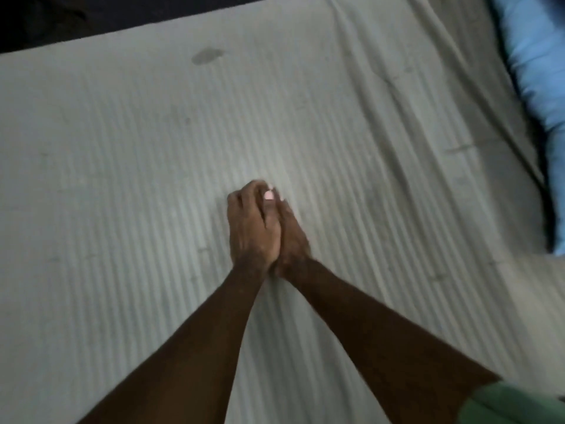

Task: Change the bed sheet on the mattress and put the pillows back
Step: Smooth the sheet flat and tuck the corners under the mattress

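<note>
Striped grey bed sheet (122, 179) spreads beneath left hand (252, 228).

- Your forearms are bare from wrist to elbow, with no watch or band showing.
- Your right sleeve (516, 403) is green and short, seen at the lower right corner.
- Your fingers (269, 195) carry pale pink nails.
</note>
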Demonstrator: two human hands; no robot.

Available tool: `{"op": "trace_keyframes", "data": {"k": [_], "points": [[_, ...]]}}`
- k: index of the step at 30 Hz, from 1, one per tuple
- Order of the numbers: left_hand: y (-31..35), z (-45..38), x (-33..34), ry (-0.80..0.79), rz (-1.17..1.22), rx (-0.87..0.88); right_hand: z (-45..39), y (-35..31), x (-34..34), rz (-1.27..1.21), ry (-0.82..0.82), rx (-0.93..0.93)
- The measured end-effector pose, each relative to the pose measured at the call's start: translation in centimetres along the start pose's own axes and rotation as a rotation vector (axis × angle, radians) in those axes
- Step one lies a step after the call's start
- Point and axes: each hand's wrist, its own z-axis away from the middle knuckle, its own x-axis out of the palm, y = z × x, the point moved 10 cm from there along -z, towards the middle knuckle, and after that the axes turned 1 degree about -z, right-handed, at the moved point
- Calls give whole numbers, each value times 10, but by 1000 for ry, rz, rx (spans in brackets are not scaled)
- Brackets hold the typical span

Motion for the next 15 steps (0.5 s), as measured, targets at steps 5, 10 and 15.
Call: {"op": "trace_keyframes", "data": {"k": [5,10,15], "points": [[-25,61,-2,-243,-257,151,56,85,-48,409,183,18],[-15,99,-7,-383,-413,294,78,143,-103,329,249,323],[-5,129,7,-290,-67,12,118,32,3,107,45,72]]}}
